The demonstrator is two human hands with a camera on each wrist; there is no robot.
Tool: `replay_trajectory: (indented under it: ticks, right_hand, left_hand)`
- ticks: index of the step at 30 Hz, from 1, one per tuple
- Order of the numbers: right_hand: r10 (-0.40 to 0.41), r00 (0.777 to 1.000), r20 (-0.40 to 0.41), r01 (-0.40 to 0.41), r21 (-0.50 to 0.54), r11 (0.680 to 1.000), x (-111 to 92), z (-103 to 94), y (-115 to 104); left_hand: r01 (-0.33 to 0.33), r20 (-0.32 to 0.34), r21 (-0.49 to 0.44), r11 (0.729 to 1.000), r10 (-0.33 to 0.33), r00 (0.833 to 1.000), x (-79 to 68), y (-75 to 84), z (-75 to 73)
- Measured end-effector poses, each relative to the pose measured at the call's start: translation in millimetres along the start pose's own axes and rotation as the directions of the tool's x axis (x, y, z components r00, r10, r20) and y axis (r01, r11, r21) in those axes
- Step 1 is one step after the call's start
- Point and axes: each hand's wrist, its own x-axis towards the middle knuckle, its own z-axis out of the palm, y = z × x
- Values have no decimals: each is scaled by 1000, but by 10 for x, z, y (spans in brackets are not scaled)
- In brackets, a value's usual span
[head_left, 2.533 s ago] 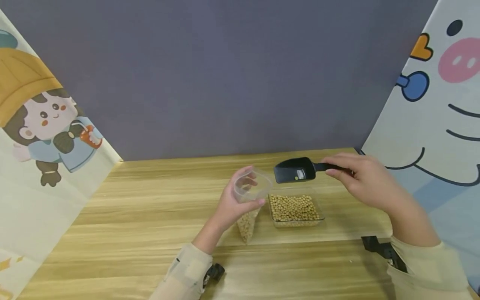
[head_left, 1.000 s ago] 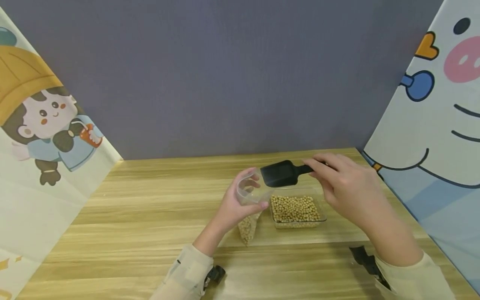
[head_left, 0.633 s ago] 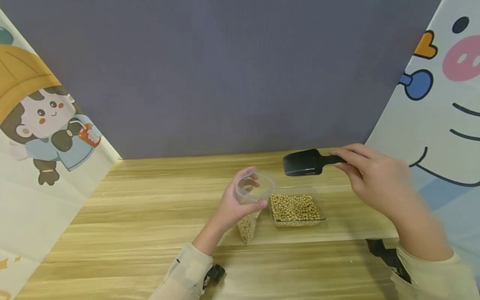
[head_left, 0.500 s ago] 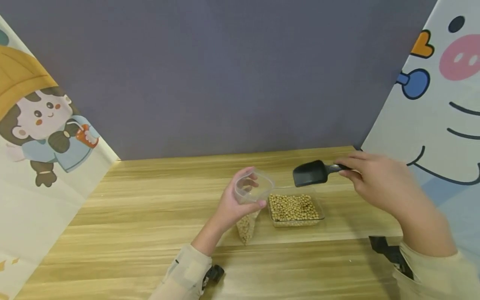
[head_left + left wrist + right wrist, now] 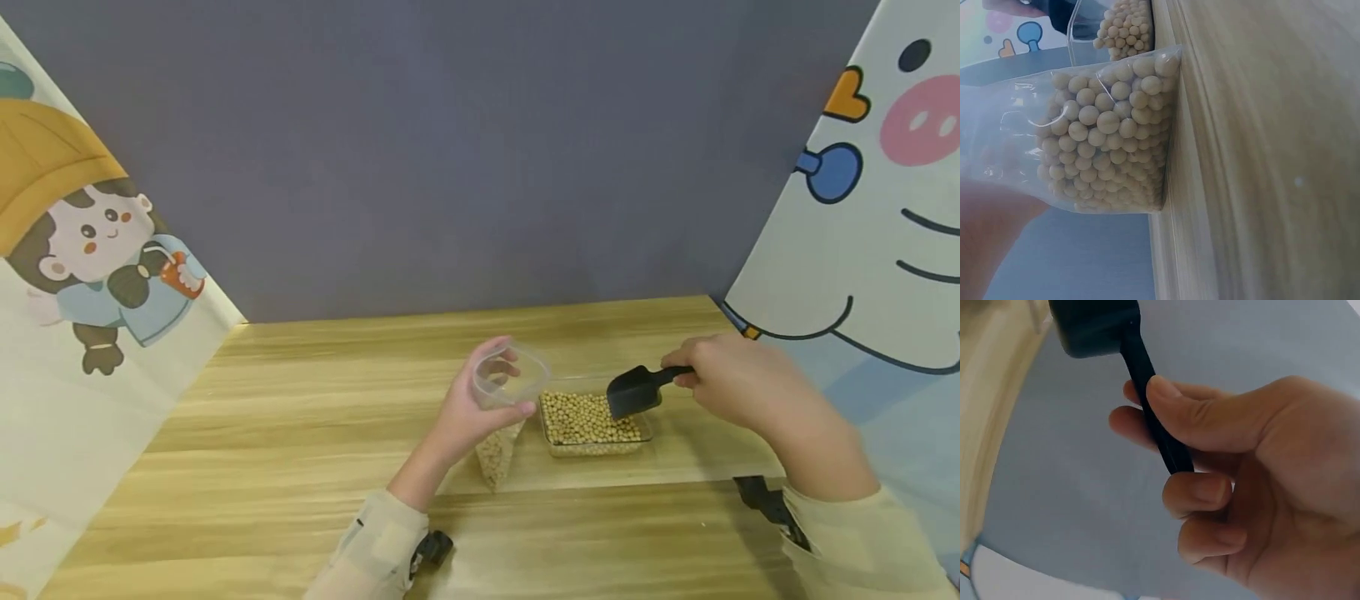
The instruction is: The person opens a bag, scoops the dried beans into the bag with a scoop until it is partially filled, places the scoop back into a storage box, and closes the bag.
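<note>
My left hand (image 5: 471, 408) grips the upper part of a clear plastic bag (image 5: 1104, 134), thumb and fingers around its spread mouth. Pale round soybeans fill the bag's lower part, and its base meets the table in the left wrist view. To its right stands a clear rectangular container (image 5: 597, 452) of soybeans (image 5: 577, 417). My right hand (image 5: 738, 383) holds a black scoop (image 5: 632, 393) by its handle, as the right wrist view (image 5: 1157, 425) also shows. The scoop's blade tilts down at the beans on the container's right side; whether its tip is among them is hard to tell.
The wood-grain table (image 5: 300, 433) runs back to a grey panel (image 5: 465, 167). Cartoon-printed panels flank it, one on the left (image 5: 112, 250) and one on the right (image 5: 862, 275). Black wrist-camera mounts (image 5: 431, 550) sit at both sleeves.
My right hand brought the scoop left to the bag's mouth, drew it back right, then lowered it to the container's beans. The left hand and bag stay about where they were.
</note>
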Motion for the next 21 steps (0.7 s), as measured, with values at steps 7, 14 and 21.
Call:
replay_trajectory:
  ticks: [7, 14, 21]
  right_hand:
    - [-188, 982, -31, 168, -318, 933, 112, -158, -231]
    - [-360, 932, -40, 282, -541, 792, 160, -191, -508]
    - [-297, 950, 99, 313, -360, 879, 204, -106, -345]
  left_hand:
    - [11, -4, 10, 1000, -11, 1000, 2, -11, 28]
    - [6, -9, 5, 1000, -6, 1000, -9, -19, 19]
    - [27, -7, 18, 999, -27, 1000, -4, 2, 27]
